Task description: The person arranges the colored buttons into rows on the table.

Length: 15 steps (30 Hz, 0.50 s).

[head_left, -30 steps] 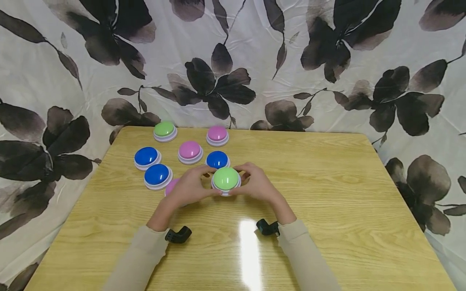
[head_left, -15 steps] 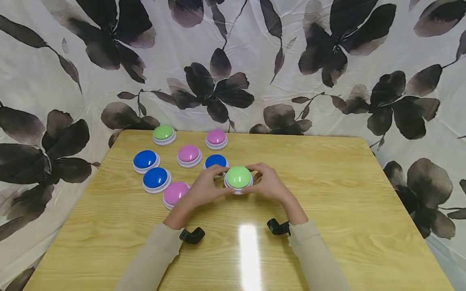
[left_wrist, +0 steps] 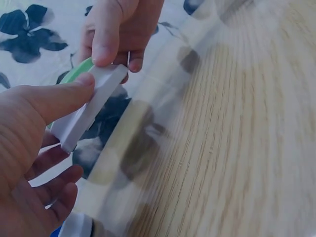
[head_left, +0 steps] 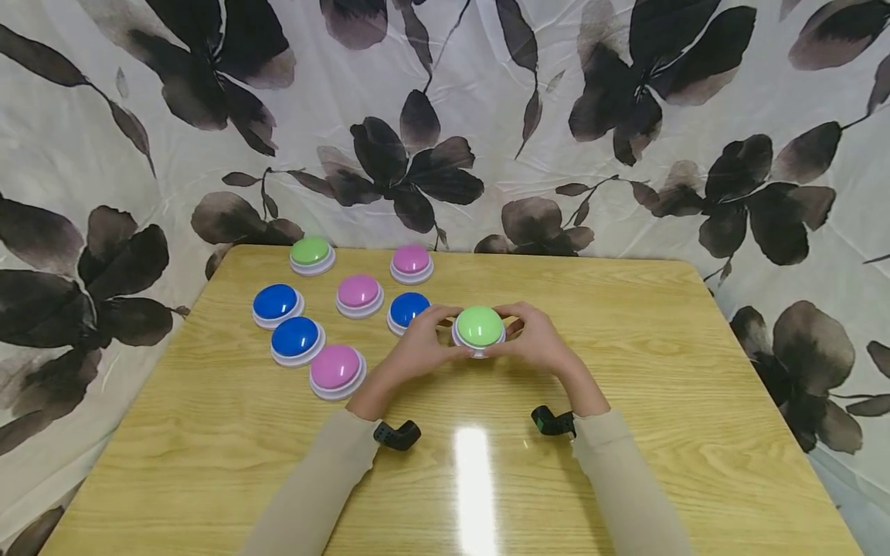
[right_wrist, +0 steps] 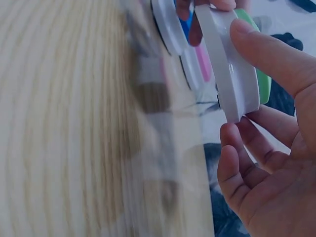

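Note:
A green push button (head_left: 479, 327) with a white round base is held between both hands, raised off the table. From its left side my left hand (head_left: 422, 345) grips the rim, thumb at the near side and fingers behind. My right hand (head_left: 539, 344) grips the opposite side in the same way. In the left wrist view the white base (left_wrist: 91, 108) is seen edge-on, thumbs of both hands on it. The right wrist view shows the base's side (right_wrist: 227, 64) tilted, with air between it and the table. A blue button (head_left: 409, 309) stands just behind my left hand.
On the left of the wooden table (head_left: 667, 432) stand more buttons: green (head_left: 310, 252) at the back, pink ones (head_left: 412, 261), (head_left: 358, 293), blue ones (head_left: 276, 303), (head_left: 295, 337), and pink (head_left: 336, 368) beside my left forearm. A floral cloth (head_left: 514, 108) hangs behind the table's back edge.
Both hands have carried the green button to the right, away from the group. The pink button near the left forearm and the blue one behind have come more into sight.

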Motion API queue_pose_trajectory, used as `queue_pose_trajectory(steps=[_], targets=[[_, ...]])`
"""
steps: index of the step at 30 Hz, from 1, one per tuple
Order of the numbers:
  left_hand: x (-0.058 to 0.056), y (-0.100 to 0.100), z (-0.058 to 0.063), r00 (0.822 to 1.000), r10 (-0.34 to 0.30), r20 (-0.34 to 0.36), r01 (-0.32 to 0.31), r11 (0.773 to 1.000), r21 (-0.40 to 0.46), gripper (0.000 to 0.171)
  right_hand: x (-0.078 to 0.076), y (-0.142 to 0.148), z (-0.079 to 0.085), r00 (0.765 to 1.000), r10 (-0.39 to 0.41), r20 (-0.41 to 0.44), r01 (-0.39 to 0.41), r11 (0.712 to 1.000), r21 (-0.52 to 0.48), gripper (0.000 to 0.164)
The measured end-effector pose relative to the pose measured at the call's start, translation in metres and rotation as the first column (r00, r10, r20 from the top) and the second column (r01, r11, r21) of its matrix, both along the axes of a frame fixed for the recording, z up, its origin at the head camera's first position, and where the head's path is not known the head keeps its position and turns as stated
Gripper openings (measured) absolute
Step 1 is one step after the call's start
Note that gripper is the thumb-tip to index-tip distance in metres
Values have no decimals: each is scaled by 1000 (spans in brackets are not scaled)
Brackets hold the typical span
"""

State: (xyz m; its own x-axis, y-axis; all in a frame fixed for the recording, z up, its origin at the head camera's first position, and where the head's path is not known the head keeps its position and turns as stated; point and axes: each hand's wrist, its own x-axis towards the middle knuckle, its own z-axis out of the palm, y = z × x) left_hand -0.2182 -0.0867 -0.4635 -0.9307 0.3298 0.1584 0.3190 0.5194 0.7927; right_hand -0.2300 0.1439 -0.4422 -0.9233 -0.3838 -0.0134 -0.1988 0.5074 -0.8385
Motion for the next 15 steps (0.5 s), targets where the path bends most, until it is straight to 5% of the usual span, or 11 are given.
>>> queue_pose_trajectory(steps=[15], targets=[[-25, 23, -5, 998, -17, 58, 17, 1000, -8, 70, -23, 18, -6, 999, -24, 38, 24, 1000, 7, 69]])
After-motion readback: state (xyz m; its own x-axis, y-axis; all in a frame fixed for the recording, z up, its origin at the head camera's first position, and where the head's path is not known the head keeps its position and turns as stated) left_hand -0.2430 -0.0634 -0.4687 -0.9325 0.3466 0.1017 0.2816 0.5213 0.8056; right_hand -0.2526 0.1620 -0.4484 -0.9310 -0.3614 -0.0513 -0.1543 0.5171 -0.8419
